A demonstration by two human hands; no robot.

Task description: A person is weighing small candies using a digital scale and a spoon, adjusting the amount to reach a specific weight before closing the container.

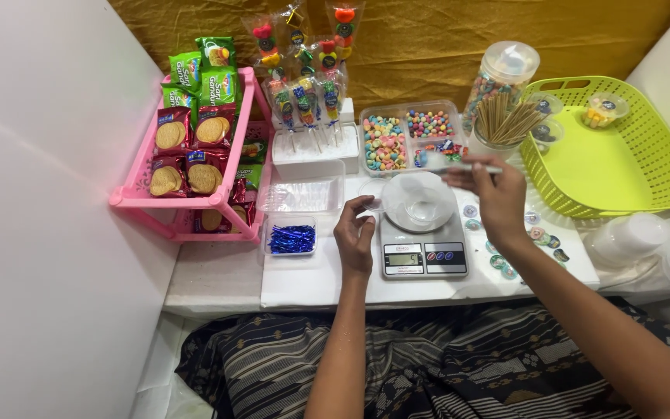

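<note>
A small digital scale [423, 256] sits in front of me with a clear plastic cup [420, 206] on its round pan. My left hand [355, 233] rests just left of the scale, its fingers curled on a small clear lid at the cup's edge. Above and right of the cup, my right hand [496, 194] pinches a thin spoon-like tool [471, 166] that points left toward the divided tray of coloured candies [410, 136].
A pink rack of biscuit packets [192, 147] stands at left. Candy skewers [309, 101] stand in a white block. There is a box of blue twist ties [291, 238], a cup of wooden sticks [502, 124], a candy jar [503, 74], a lime basket [614, 155], round stickers [540, 237], stacked clear cups [645, 240].
</note>
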